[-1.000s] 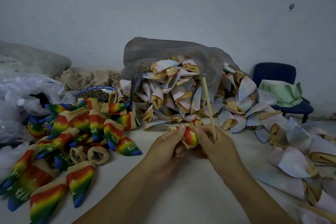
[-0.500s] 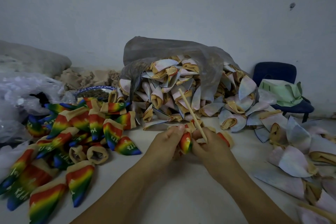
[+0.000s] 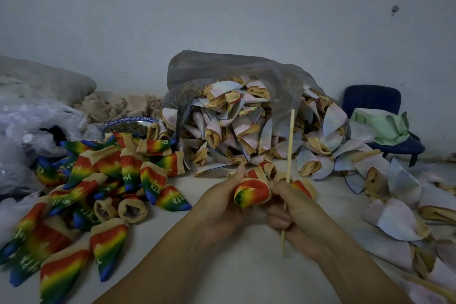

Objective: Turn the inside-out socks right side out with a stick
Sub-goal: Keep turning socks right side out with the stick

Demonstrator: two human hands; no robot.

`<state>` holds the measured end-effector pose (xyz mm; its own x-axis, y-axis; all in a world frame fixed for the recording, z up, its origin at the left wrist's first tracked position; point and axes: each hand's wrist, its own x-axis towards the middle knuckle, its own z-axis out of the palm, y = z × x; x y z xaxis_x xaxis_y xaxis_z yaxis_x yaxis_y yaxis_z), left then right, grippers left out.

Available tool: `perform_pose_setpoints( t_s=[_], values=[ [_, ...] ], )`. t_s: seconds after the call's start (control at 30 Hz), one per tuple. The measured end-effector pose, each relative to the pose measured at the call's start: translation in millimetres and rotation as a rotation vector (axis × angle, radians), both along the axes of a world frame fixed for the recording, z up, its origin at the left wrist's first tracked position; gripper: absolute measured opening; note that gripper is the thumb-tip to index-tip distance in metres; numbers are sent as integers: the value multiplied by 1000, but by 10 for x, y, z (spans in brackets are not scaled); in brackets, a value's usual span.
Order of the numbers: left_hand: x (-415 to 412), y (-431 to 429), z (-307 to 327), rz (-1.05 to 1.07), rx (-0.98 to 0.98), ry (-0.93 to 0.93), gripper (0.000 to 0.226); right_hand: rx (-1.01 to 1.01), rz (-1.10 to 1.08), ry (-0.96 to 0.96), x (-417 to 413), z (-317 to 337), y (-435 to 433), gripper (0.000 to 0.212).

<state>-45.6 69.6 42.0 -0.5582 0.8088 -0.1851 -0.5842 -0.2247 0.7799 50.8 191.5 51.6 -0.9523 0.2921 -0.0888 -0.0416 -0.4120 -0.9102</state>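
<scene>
Stick [image 3: 290, 145] has swung upright, gripped by right hand [image 3: 299, 213]; left hand [image 3: 220, 206] grips rainbow sock [image 3: 251, 191].

Looks like a small sock piecework room: bulk grey bag [image 3: 222, 69] at 12 o'clock spilling inside-out socks [image 3: 246, 128], rainbow socks [image 3: 128, 168] heaped at 9, bare plaster wall [image 3: 246, 20], blue chair [image 3: 370, 99] at 2.

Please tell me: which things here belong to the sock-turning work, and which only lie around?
For the job: the stick, gripped by the right hand; the rainbow sock in the left hand; the heap of pale inside-out socks; the pile of turned rainbow socks.
Lying about: blue chair; green bag on it; patterned plate; clear plastic bags.
</scene>
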Motion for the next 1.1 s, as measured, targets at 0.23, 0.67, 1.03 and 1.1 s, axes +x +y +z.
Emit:
perform_pose_setpoints(
  t_s=[0.23,0.67,1.03,1.1],
  values=[
    [-60,-17,14,58,-80,143,53,178,106,36,30,-16,5,10],
    [-37,-49,-47,-57,198,-102,30,60,40,17,-18,-39,-74,15],
    [-64,15,-83,259,-320,535,14,778,-181,-109,-7,-59,-40,24],
    [-149,-4,-122,451,-518,965,13,1040,-330,-53,-27,-77,8,23]
  ],
)
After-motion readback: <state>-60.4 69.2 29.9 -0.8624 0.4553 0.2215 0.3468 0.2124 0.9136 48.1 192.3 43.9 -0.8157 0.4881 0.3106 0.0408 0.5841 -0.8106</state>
